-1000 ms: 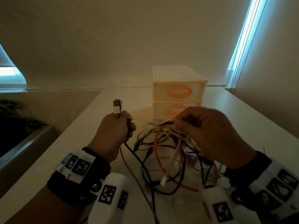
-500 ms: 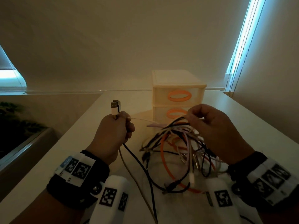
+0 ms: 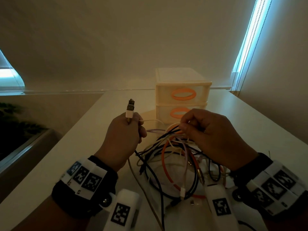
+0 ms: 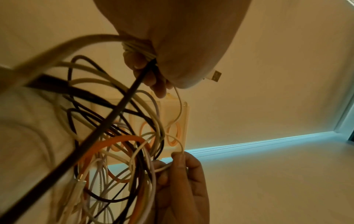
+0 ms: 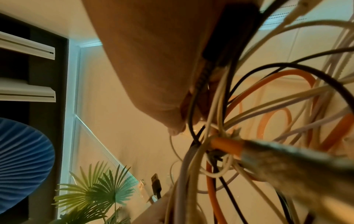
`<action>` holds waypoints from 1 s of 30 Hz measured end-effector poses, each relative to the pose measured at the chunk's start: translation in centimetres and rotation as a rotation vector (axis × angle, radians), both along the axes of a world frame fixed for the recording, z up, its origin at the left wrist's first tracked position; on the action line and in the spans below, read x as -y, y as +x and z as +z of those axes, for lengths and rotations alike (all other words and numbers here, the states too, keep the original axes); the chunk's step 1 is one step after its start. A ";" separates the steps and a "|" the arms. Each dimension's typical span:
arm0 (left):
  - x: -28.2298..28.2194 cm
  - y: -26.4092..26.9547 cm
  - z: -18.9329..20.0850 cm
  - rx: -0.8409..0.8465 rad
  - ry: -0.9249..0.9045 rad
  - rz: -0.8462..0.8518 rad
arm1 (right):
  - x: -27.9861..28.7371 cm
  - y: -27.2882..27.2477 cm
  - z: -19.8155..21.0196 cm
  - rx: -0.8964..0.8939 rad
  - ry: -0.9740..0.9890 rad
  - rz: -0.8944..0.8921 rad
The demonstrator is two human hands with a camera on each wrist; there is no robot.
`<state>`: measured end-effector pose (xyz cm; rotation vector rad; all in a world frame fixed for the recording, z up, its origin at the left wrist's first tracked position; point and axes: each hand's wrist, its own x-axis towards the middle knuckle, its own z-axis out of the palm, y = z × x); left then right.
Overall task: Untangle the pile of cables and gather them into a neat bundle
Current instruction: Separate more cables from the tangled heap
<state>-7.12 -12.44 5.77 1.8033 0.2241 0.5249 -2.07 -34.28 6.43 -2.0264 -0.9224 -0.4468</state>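
Observation:
A tangle of cables [image 3: 176,164], black, white, lilac and one orange [image 3: 164,157], hangs over the white table [image 3: 66,164]. My left hand [image 3: 123,135] grips several cable ends in a fist, with USB plugs [image 3: 130,110] sticking up above it. My right hand [image 3: 206,132] pinches a thin white cable [image 3: 155,121] that runs from the left fist, and lifts part of the tangle off the table. In the left wrist view the right hand's fingertips [image 4: 177,160] pinch this white loop [image 4: 178,142]. In the right wrist view the cables [image 5: 249,136] crowd the lens.
A cream two-drawer box [image 3: 182,95] with orange handles stands on the table just behind the hands. The table's left edge [image 3: 50,165] drops off beside a dark planter with a plant [image 3: 15,124]. A window blind [image 3: 250,35] hangs at the right.
My right hand has risen out of the pile, lifting the tangle, and now pinches a thin white cable higher up. The left fist has held its cable ends nearly still.

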 end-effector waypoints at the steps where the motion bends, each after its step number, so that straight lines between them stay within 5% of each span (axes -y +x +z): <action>1: -0.1 0.1 -0.1 -0.001 0.017 0.018 | 0.0 -0.1 0.0 -0.017 -0.009 0.001; 8: -0.5 0.4 -0.2 -0.032 0.028 0.065 | 0.3 -0.4 0.4 -0.227 -0.011 0.104; 17: -0.1 0.1 -0.3 0.020 0.075 0.000 | -0.1 -0.1 0.1 -0.227 0.039 0.086; 30: 0.1 -0.2 -0.3 0.052 0.220 -0.026 | -0.1 -0.7 0.5 -0.190 -0.152 0.131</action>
